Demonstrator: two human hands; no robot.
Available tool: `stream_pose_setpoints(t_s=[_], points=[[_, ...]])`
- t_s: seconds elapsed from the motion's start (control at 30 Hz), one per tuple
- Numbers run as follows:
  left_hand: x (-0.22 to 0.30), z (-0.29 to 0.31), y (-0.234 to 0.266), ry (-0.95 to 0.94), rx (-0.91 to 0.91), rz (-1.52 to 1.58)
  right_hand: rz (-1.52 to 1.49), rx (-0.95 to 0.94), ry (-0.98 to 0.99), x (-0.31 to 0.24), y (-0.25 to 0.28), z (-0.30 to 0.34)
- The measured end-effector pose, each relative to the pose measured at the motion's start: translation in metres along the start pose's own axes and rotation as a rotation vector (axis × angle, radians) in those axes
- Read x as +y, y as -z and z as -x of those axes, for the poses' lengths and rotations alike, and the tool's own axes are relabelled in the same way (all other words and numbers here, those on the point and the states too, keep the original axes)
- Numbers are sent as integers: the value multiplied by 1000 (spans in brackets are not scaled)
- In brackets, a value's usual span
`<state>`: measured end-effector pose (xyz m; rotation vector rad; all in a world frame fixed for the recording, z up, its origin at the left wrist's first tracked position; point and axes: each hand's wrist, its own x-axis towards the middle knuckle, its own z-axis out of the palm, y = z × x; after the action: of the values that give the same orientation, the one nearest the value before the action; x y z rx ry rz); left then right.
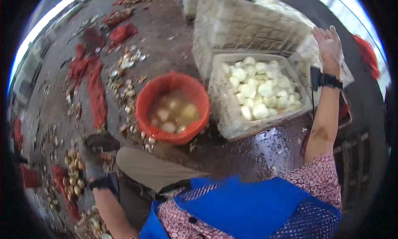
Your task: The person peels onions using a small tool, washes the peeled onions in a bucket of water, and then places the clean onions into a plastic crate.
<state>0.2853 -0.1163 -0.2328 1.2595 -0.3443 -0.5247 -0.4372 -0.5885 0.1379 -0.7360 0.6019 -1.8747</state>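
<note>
My right hand (328, 47), in a thin pale glove, is raised at the far right with its fingers stretched out. It is beside the corner of a tall dirty-white plastic crate (248, 33); whether it touches the crate I cannot tell. My left hand (89, 158), in a grey glove, hangs low beside my dark shoe (103, 142), its fingers blurred. Brown unpeeled onions (74, 172) lie just left of it. A white crate (232, 131) full of peeled onions (265, 89) stands ahead. Left of that crate, a red bucket (172, 138) has onions in cloudy water.
Red mesh bags (96, 96) and onion skins (128, 60) litter the floor on the left. Wet floor (273, 150) shines in front of the crate. A slatted pallet (354, 164) lies at the right, and a red mesh bag (367, 56) hangs at the far right.
</note>
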Motion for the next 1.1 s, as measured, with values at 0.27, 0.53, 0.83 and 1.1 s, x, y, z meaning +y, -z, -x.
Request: stream_pose_setpoints(t_s=[0.27,0.53,0.83,1.1], points=[[74,70,-100,139,42,108,778,-1473,-492,283,-53,210],[94,87,-63,78,88,-15,2075,-2088,-327,453,-3,262],[88,85,-62,-19,44,71,2145,-2449,-474,478,34,301],[101,98,-101,60,310,26,2035,-2025,-135,460,18,321]])
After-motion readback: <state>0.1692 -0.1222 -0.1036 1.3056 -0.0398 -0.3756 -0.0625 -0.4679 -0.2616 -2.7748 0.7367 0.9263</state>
